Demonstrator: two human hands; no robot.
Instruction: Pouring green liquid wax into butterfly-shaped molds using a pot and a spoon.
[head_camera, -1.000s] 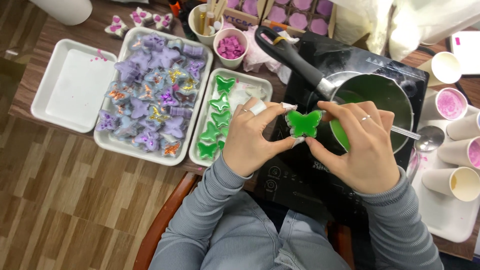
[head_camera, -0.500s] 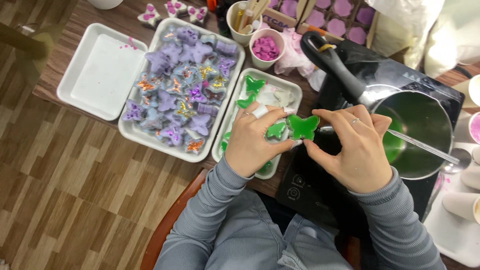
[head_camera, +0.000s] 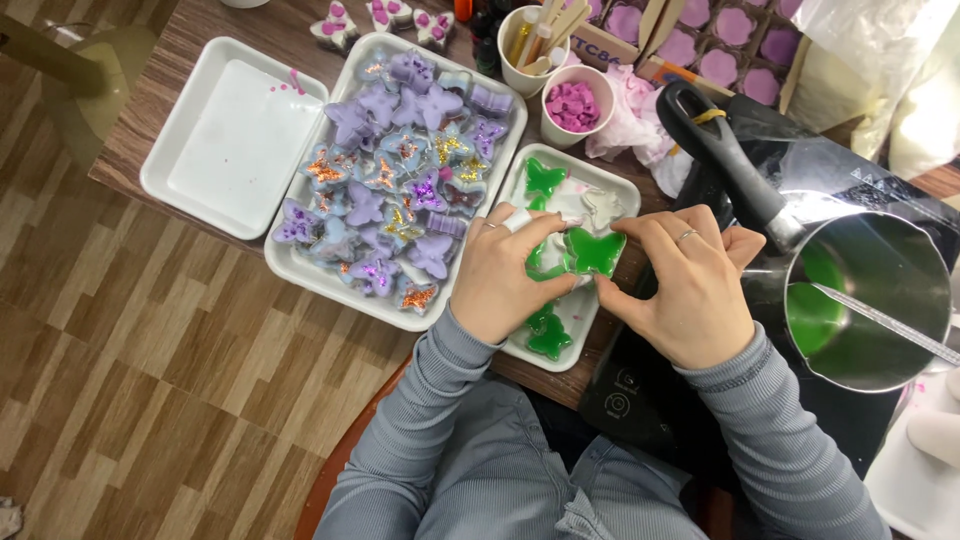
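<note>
A green butterfly-shaped mould piece (head_camera: 594, 250) is pinched between both hands. My left hand (head_camera: 505, 280) grips its left side and my right hand (head_camera: 682, 288) grips its right side. They hold it low over a narrow white tray (head_camera: 612, 187) that carries other green butterflies (head_camera: 543, 177), some hidden under my left hand. Right of my hands sits a steel saucepan (head_camera: 866, 300) with green liquid and a black handle (head_camera: 722, 151), on a black hob (head_camera: 650, 390).
A large white tray (head_camera: 310, 273) is heaped with purple glittered butterflies (head_camera: 400, 170). An empty white tray (head_camera: 235, 135) lies left of it. Behind stand a cup of pink pieces (head_camera: 573, 105), a cup of sticks (head_camera: 533, 35) and a box of pink shapes (head_camera: 710, 40). Wood floor lies below.
Both hands have carried the green butterfly leftwards, away from the saucepan, and down over the narrow tray of green butterflies. The view has shifted left as well.
</note>
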